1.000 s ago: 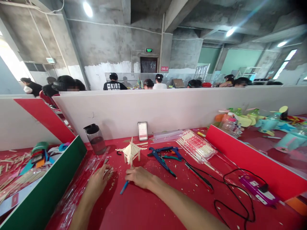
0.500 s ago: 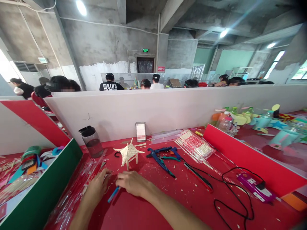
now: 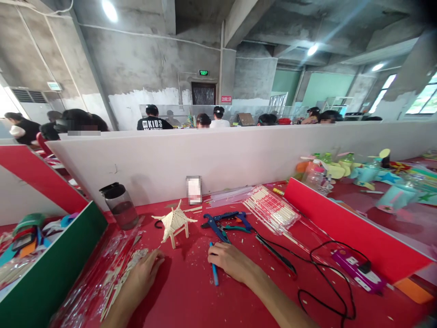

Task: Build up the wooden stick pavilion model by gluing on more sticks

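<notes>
My right hand rests low over the red table with its fingers closed round a slim blue pen, whose ends stick out above and below the fingers. To the left, my left hand lies on the tabletop beside a pile of wood scraps, fingers loosely bent and nothing visible in them. Beyond and between the hands stands a small pavilion model made of wooden sticks, on thin legs. Just past my right hand lie blue-handled cutters and a blue glue gun.
A dark-lidded water bottle stands at back left. Packs of wooden sticks, a utility knife, a black cable and a purple power strip lie rightward. Green, red and white partitions border the table.
My right hand has moved right, away from my left hand, carrying the blue pen. My left hand has stayed by the scraps, and the view has shifted slightly.
</notes>
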Tool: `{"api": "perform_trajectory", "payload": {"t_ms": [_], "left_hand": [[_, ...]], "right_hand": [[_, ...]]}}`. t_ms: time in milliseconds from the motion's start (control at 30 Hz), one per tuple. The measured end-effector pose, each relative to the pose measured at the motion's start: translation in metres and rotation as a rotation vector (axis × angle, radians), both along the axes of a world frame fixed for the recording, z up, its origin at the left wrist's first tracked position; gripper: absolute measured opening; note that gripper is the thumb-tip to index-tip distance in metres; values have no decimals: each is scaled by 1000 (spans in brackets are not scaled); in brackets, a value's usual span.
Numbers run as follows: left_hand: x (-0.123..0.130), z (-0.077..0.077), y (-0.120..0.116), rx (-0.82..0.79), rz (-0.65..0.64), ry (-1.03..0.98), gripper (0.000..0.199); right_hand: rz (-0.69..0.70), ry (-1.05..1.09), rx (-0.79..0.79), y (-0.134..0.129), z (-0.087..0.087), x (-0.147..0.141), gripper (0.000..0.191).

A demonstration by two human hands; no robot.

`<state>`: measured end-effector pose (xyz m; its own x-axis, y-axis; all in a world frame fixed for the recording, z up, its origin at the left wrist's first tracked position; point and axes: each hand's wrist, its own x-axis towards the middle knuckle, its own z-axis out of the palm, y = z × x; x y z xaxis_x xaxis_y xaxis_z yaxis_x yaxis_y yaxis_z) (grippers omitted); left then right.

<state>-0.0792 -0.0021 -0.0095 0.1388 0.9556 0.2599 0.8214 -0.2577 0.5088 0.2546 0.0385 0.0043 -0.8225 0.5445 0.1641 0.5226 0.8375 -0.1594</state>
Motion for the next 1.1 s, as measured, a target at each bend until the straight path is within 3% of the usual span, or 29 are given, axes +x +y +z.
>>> {"api": "perform_trajectory", "payload": {"t_ms": [133,233,433,567,700,867,967,1100], "left_hand": [[11,9,-4,-56,2,-40,18],[26,21,-9,-86,-54,-88,21],[53,41,-21,-229,-184,-206,23],[45,71,-24,-279,-174,-169,26],[35,111,-12,-188,-129,-187,30],[44,143,18,-165,-136,-153,21],[53,148,32,-194,-161,-161,20],[58,145,41,-270,-193,-220,14]], "right_hand": [[-58,91,-63,9,11,-11,26],[-63,173,-122,11,22,-28,22],[91,354,-407,9,48,-63,11],[115,489,-550,10,66,-73,8],[155,741,-699,14,78,-80,19],[-20,992,-667,20,74,-94,8],[-112,1091,-598,26,65,-96,7],[-99,1056,-572,32,61,-92,9]]}}
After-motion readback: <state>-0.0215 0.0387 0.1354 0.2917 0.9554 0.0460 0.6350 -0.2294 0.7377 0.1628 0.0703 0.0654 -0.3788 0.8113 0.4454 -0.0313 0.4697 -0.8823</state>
